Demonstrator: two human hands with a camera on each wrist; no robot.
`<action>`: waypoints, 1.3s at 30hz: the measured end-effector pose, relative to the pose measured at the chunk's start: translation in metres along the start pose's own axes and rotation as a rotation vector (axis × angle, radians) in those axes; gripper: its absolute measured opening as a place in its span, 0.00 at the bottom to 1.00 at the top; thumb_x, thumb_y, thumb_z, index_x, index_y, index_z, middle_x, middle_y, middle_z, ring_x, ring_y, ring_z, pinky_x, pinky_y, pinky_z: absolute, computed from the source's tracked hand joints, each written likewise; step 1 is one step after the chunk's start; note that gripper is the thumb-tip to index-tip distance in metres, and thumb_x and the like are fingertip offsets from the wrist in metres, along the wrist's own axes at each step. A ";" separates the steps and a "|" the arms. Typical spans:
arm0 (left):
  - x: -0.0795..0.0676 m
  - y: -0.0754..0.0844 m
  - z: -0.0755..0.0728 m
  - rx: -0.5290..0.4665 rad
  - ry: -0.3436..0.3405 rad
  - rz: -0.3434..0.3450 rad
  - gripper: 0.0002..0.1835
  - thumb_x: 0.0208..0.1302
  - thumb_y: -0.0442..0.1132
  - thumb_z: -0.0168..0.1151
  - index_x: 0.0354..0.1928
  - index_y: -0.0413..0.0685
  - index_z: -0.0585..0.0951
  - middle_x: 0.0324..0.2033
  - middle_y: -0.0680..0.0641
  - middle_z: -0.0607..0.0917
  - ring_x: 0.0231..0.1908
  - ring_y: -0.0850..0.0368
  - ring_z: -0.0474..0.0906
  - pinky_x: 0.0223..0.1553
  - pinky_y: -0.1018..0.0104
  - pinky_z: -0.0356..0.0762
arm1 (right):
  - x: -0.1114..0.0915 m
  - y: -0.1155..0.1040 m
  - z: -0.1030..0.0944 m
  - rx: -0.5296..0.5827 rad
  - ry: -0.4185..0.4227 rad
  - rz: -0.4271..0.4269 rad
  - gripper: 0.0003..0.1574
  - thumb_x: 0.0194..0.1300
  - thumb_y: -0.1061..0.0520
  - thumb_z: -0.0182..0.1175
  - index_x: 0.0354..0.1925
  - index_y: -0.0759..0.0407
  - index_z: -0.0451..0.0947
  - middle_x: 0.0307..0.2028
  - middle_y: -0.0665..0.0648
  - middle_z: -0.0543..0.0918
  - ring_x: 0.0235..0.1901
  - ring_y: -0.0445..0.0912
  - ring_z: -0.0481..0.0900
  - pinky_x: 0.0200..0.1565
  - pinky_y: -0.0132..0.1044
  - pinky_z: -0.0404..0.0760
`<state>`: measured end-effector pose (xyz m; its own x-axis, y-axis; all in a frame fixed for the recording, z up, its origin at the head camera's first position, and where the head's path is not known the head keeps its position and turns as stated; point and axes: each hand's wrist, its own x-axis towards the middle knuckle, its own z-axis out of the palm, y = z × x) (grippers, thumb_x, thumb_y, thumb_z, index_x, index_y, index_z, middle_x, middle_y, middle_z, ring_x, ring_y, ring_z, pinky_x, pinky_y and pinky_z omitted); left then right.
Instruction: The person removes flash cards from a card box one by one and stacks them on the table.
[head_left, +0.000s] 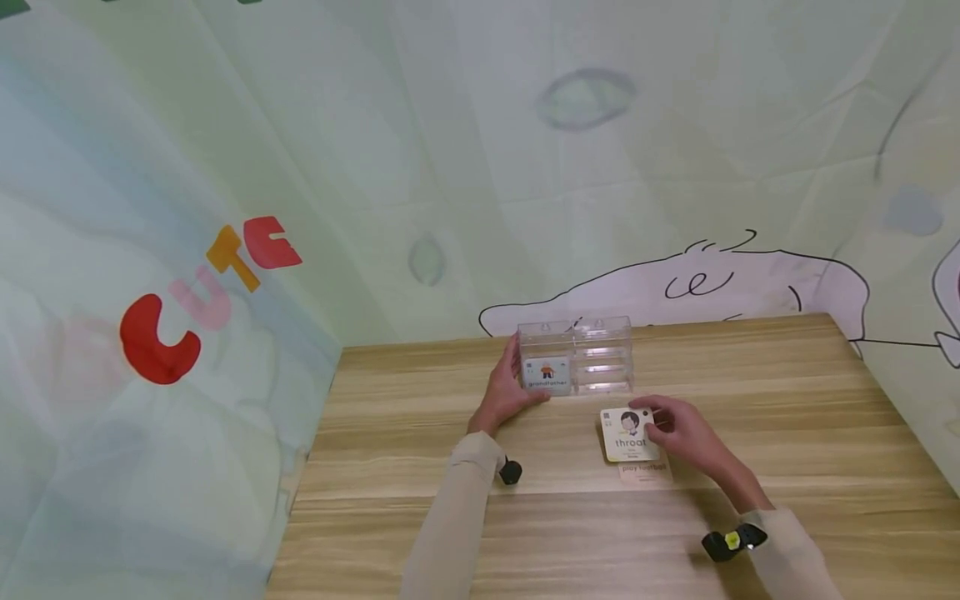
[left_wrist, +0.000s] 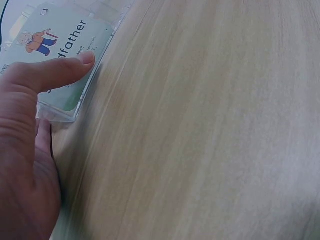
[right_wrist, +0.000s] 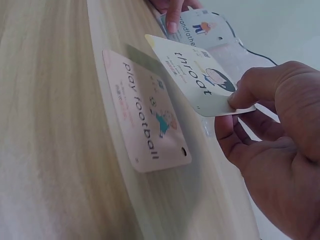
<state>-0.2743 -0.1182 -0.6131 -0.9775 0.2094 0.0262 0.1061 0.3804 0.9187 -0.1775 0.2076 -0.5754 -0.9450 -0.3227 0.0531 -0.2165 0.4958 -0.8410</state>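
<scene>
so, the left hand is gripping the rack; the right hand is risking dropping the card by pinching only its edge.

White throat card, tilted in my right fingers
Below lies a pink football card; the clear rack holds a grandfather card.

A creased, pale green backdrop hangs behind the wood-grain table. Over on the left I read bright letters spelling CUTE; past the far edge lies a black-outlined cartoon figure, blurry green ovals above.
</scene>
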 end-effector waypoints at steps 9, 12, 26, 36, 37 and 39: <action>0.002 -0.001 0.000 -0.024 -0.005 0.003 0.71 0.45 0.35 0.87 0.84 0.59 0.46 0.80 0.49 0.58 0.77 0.53 0.58 0.76 0.65 0.57 | -0.012 0.007 -0.005 0.011 0.000 0.036 0.26 0.61 0.73 0.62 0.59 0.66 0.81 0.56 0.67 0.84 0.52 0.59 0.83 0.52 0.41 0.86; 0.002 -0.001 -0.001 -0.022 -0.006 0.004 0.71 0.45 0.36 0.87 0.84 0.59 0.46 0.80 0.49 0.58 0.77 0.53 0.58 0.76 0.65 0.58 | -0.015 0.008 -0.004 0.003 -0.005 0.055 0.26 0.61 0.73 0.62 0.58 0.66 0.81 0.56 0.66 0.84 0.51 0.57 0.83 0.49 0.37 0.85; 0.001 0.000 -0.002 0.001 -0.006 0.001 0.70 0.47 0.37 0.86 0.84 0.59 0.46 0.80 0.48 0.59 0.77 0.52 0.59 0.75 0.64 0.59 | -0.018 0.012 -0.001 0.032 -0.011 0.054 0.24 0.60 0.75 0.62 0.55 0.68 0.82 0.53 0.67 0.85 0.50 0.58 0.84 0.49 0.38 0.85; 0.001 -0.001 -0.001 -0.004 -0.007 0.000 0.69 0.47 0.38 0.86 0.84 0.59 0.47 0.80 0.48 0.58 0.77 0.52 0.59 0.76 0.63 0.58 | -0.020 0.015 0.004 0.000 -0.011 0.081 0.25 0.60 0.74 0.62 0.57 0.69 0.81 0.53 0.68 0.84 0.47 0.57 0.85 0.47 0.43 0.87; 0.001 -0.001 -0.001 -0.002 -0.006 -0.001 0.69 0.47 0.38 0.86 0.84 0.59 0.47 0.80 0.48 0.59 0.77 0.52 0.59 0.76 0.63 0.58 | -0.020 0.015 0.005 -0.005 -0.012 0.082 0.25 0.60 0.74 0.62 0.57 0.69 0.81 0.54 0.69 0.84 0.47 0.57 0.85 0.47 0.44 0.87; 0.001 0.000 -0.001 -0.002 -0.005 -0.001 0.69 0.48 0.38 0.86 0.84 0.60 0.47 0.80 0.48 0.59 0.77 0.52 0.59 0.76 0.63 0.59 | -0.020 0.014 0.005 -0.010 -0.009 0.085 0.24 0.60 0.74 0.63 0.56 0.69 0.81 0.54 0.69 0.84 0.47 0.57 0.85 0.47 0.45 0.87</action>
<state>-0.2757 -0.1191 -0.6127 -0.9766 0.2136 0.0231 0.1046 0.3785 0.9197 -0.1600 0.2171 -0.5916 -0.9579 -0.2862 -0.0231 -0.1382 0.5300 -0.8367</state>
